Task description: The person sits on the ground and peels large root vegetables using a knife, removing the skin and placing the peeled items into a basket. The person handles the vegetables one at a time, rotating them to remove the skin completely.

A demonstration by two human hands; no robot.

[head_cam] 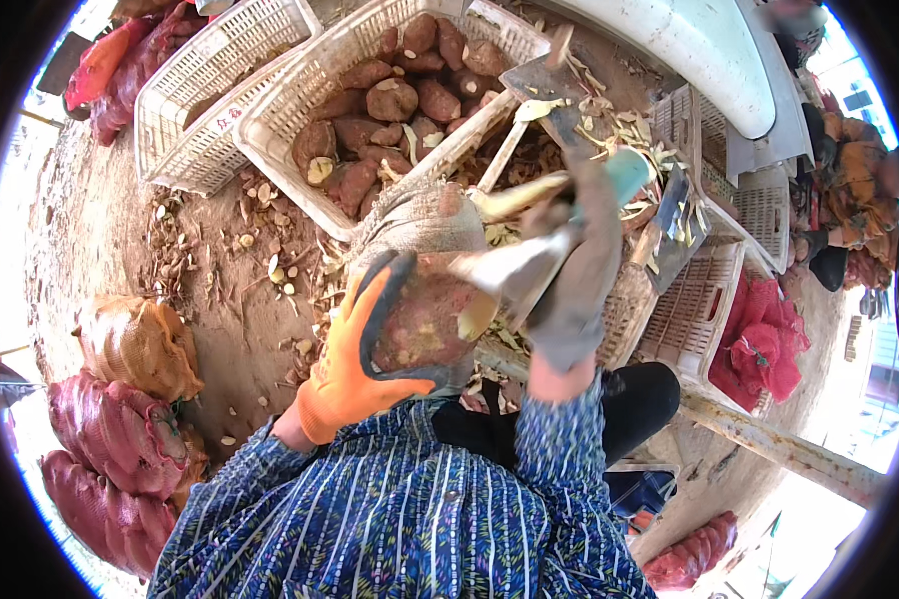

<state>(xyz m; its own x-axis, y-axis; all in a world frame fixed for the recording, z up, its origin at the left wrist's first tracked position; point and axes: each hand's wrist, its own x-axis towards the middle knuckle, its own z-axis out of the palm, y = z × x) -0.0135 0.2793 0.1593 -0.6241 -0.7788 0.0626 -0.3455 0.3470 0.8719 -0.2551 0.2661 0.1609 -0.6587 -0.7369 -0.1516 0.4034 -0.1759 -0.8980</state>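
My left hand [356, 356], in an orange glove with dark grey palm and fingers, holds a large brown-red tuber [427, 322] against my lap. A pale cut patch shows on the tuber's right side. Just right of it, my right hand [580, 277], in a grey-brown glove, is blurred by motion and closed on a knife [521, 262] with a broad, bright blade and a teal part [628, 176] at its far end. The blade's tip lies at the tuber's upper right edge. A dirty cloth [427, 224] covers my knee beyond the tuber.
Ahead, a white plastic crate [270, 112] holds many tubers [393, 99]; another crate [157, 112] adjoins it at left. Peelings cover boards and tools at right. Filled mesh sacks [116, 434] stand at left. A rusty metal bar [779, 445] runs at lower right. Another person [854, 180] is at far right.
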